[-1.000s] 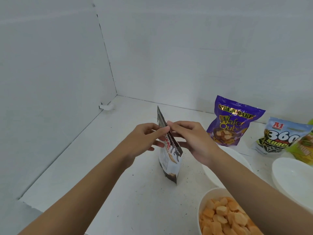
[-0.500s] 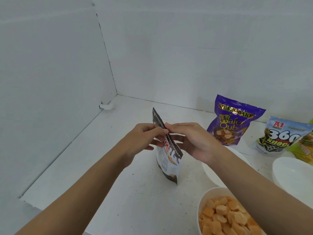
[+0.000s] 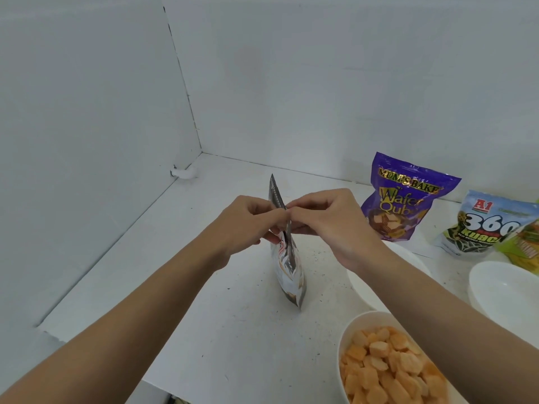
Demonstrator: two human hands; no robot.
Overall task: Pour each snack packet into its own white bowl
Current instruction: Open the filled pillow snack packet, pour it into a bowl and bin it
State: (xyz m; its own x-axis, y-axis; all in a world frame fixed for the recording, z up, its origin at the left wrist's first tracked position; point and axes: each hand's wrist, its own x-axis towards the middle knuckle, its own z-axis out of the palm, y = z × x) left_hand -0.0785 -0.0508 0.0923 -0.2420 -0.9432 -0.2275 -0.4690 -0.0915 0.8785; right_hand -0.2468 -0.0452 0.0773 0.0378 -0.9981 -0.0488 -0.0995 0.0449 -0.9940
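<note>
Head view: both hands pinch the packet top

Left hand [image 3: 245,225] and right hand [image 3: 329,225] each pinch the top seal of the silver packet [image 3: 288,275], which stands upright on the white table [image 3: 204,301]. An empty white bowl [image 3: 364,287] sits just right of it, and an orange-snack bowl [image 3: 347,333] nearer.

Setting: a staged test booth, not a lived-in kitchen. Bare white wall panels [image 3: 87,112] meet at the far-left corner of a speckled white table [image 3: 248,345]. Shop snack packets [image 3: 408,199] line its back edge, with white bowls [image 3: 495,287] at the right.
</note>
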